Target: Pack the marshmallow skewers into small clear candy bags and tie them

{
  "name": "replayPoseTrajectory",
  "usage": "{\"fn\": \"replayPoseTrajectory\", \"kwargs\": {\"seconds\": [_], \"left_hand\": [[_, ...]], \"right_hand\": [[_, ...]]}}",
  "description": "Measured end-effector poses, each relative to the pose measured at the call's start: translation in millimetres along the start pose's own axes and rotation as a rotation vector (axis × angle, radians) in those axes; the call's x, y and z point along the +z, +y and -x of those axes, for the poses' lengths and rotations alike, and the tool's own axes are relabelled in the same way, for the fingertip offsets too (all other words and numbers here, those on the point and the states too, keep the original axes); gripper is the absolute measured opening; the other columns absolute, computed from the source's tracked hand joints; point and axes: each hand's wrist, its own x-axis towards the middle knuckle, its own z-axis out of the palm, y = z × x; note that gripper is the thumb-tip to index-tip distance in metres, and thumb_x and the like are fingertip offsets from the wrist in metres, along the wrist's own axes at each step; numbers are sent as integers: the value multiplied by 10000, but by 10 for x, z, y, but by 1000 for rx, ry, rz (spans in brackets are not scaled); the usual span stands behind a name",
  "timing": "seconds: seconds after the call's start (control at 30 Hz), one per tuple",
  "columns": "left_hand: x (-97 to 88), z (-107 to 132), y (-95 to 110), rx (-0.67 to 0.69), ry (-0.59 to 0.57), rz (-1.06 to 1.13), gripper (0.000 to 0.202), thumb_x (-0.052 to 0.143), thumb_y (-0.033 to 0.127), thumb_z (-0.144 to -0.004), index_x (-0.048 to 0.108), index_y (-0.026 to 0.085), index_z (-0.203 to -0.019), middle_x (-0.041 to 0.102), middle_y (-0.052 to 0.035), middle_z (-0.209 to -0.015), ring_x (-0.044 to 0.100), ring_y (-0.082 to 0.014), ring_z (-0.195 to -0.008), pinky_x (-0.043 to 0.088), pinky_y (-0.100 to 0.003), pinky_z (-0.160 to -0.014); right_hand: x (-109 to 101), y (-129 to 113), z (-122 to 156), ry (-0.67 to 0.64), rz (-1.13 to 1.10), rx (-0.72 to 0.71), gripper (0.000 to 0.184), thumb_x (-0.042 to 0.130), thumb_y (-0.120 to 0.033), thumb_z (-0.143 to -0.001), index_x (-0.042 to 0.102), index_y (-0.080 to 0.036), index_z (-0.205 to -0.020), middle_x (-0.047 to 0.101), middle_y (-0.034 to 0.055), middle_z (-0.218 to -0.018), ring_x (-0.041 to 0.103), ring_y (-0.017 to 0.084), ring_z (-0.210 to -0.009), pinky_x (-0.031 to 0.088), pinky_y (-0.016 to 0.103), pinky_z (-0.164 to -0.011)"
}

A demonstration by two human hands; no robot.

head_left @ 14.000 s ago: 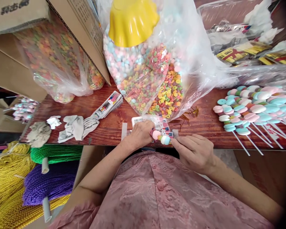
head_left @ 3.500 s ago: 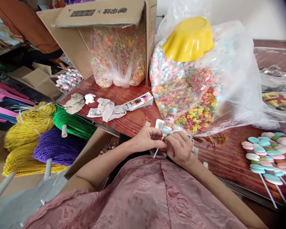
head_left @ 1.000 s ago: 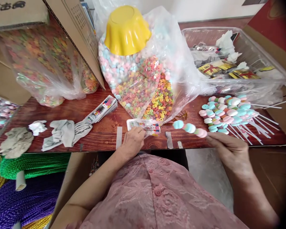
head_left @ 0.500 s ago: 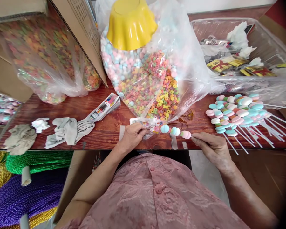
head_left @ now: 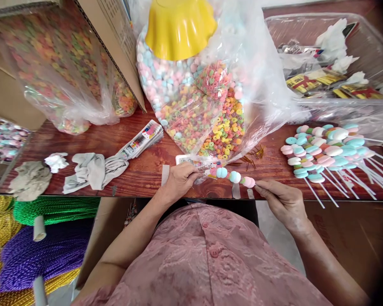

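Note:
A skewer of pastel candies (head_left: 235,177), blue, white and pink, is held level just above the front edge of the table. My right hand (head_left: 282,199) pinches its right end, where the stick is mostly hidden by the fingers. At the other end, my left hand (head_left: 180,180) is closed on what looks like a clear plastic wrapper, which seems to surround the skewer's left end. The wrapper is thin and hard to make out. Under and behind my left hand lies a printed plastic bag (head_left: 196,161), partly covered.
Finished candy skewers (head_left: 325,151) are piled at right, sticks pointing right. Behind stand a big bag of candies (head_left: 166,85), a yellow bowl (head_left: 180,32) and a clear bin (head_left: 338,102). Left are printed bags (head_left: 142,140), grey gloves (head_left: 95,170) and a carton (head_left: 115,46).
The camera view has shifted slightly, moving the table's things a little to the right. Both hands keep their grips, and the skewer has shifted slightly left relative to the table.

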Motion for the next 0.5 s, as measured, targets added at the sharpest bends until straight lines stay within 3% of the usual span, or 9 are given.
{"fn": "replayPoseTrajectory", "kwargs": {"seconds": [0.3, 0.5], "left_hand": [[20, 3, -14, 162, -75, -200, 230, 548, 255, -946, 680, 156, -785, 693, -55, -773, 640, -138, -750, 497, -244, -713], [25, 18, -65, 234, -92, -215, 222, 533, 199, -940, 678, 160, -777, 715, -68, -831, 656, -139, -792, 515, -242, -733]], "right_hand": [[-147, -105, -21, -76, 401, -190, 221, 535, -226, -920, 731, -271, -1012, 677, 5, -723, 624, 141, -640, 449, 273, -597], [-114, -236, -58, -45, 567, -336, 284, 537, -156, -884, 725, -262, -1068, 662, 3, -687, 584, 140, -602, 395, 282, -563]]}}
